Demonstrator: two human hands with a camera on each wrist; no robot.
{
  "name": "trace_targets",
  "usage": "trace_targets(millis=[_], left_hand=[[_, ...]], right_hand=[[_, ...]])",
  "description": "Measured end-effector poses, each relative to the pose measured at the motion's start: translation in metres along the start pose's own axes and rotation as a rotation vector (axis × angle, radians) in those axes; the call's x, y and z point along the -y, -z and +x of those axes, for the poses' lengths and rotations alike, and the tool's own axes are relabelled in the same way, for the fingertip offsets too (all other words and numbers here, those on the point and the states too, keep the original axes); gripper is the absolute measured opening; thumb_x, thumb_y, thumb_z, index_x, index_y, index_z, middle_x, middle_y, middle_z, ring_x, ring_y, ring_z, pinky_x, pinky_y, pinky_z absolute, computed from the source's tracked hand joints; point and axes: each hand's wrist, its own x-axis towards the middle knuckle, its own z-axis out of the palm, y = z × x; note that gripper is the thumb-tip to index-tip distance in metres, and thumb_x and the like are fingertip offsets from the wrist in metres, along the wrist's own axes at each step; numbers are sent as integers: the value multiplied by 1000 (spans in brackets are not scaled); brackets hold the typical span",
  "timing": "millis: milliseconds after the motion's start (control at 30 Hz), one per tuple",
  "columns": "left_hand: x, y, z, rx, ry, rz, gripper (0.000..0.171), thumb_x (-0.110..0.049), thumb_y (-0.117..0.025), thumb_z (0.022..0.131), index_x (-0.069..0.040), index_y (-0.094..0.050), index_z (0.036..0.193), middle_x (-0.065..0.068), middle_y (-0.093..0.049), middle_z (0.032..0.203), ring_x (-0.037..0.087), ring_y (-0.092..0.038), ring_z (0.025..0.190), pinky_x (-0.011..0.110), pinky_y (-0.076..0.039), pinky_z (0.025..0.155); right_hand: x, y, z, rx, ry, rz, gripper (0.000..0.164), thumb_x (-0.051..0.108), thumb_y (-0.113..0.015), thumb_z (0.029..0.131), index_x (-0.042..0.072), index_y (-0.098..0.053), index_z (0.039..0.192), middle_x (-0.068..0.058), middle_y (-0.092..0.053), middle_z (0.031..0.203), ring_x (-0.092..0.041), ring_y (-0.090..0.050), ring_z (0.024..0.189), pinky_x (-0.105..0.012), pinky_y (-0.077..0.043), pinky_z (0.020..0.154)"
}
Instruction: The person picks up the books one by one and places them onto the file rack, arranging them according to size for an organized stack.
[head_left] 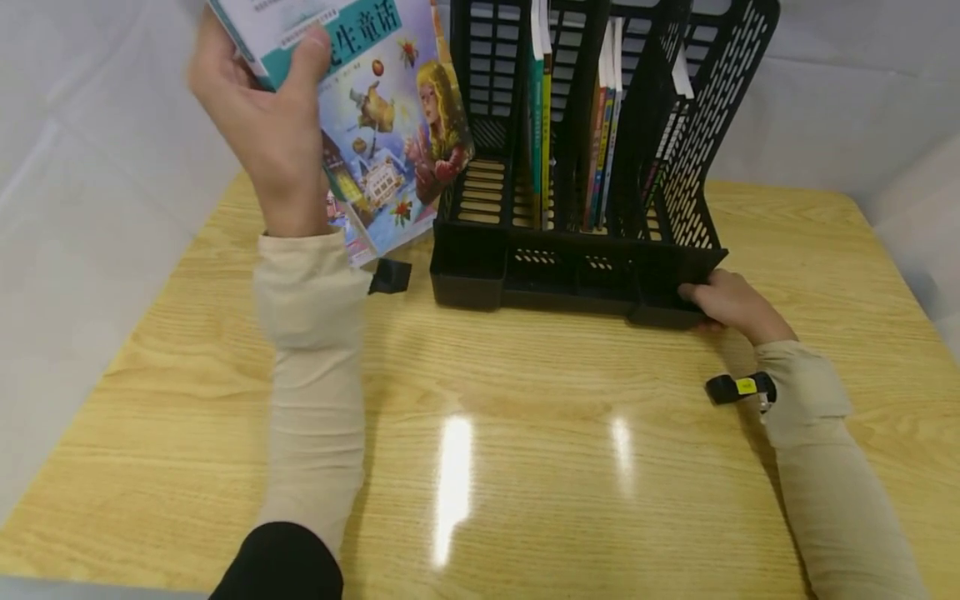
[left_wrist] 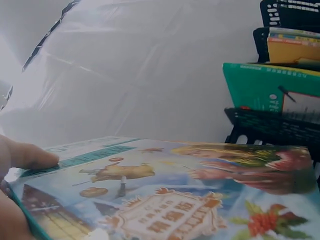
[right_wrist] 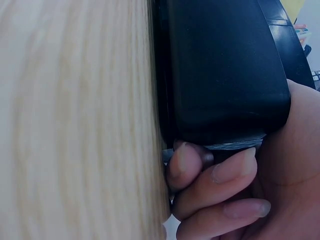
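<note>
My left hand [head_left: 277, 125] holds a picture-covered storybook [head_left: 390, 142] at the upper left, its thumb pressed on the teal title band. The cover shows a long-haired figure and flowers; in the left wrist view the book [left_wrist: 165, 200] lies almost flat before the camera. Part of another printed cover peeks out beneath its lower edge. A black desktop file organizer [head_left: 540, 287] stands to the right of the book, overlapped by its corner. At the organizer's front right corner, my right hand [head_left: 731, 304] grips the tray, thumb over the rim. Curled fingers [right_wrist: 220, 172] show under that corner in the right wrist view.
Upright in the organizer's slots stand a green book [head_left: 537, 133], several thin books [head_left: 602, 142] and another at the right. A small black piece [head_left: 390, 276] lies by my left sleeve. The organizer rests on a wooden table [head_left: 525, 433] with a white sheet [head_left: 97, 125] behind.
</note>
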Motion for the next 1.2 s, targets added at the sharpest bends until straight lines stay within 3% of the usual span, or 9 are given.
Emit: trace_targets(millis=[200,467,733,1033,1200], left_hand=[[-10,-15,-5,-124,160,4,27,18,-60,79,6,-60,104,18,-69,97,29,-69,88,34,-57,79],[11,-18,-11,-163,232,-66,52,25,-53,78,8,-44,127,17,-61,113,28,-63,104,32,-54,87],[30,-26,-9,-234,276,-145,62,27,-53,79,4,-38,135,14,-58,120,22,-60,110,26,-52,88],[52,-33,-13,-175,222,-152,67,23,-53,80,5,-30,139,15,-53,124,23,-59,112,27,-51,91],[82,-42,-11,-75,69,-132,61,22,-55,82,12,-28,136,19,-51,123,25,-57,116,30,-49,96]], right_hand=[[3,2,1,5,15,-1,36,30,-42,96,0,-52,79,0,-49,47,-18,-58,48,-28,-47,64],[3,-1,3,15,20,-14,41,31,-42,96,7,-48,63,0,-46,44,-21,-57,47,-29,-46,66],[-3,-1,2,-8,11,24,37,31,-44,97,-5,-53,92,-3,-51,55,-19,-60,49,-29,-49,65],[-4,-5,3,-3,7,44,35,29,-44,96,1,-52,78,0,-49,49,-20,-60,47,-29,-50,62],[-5,0,1,-17,1,17,37,31,-44,96,6,-48,69,1,-44,44,-20,-58,46,-29,-48,67]])
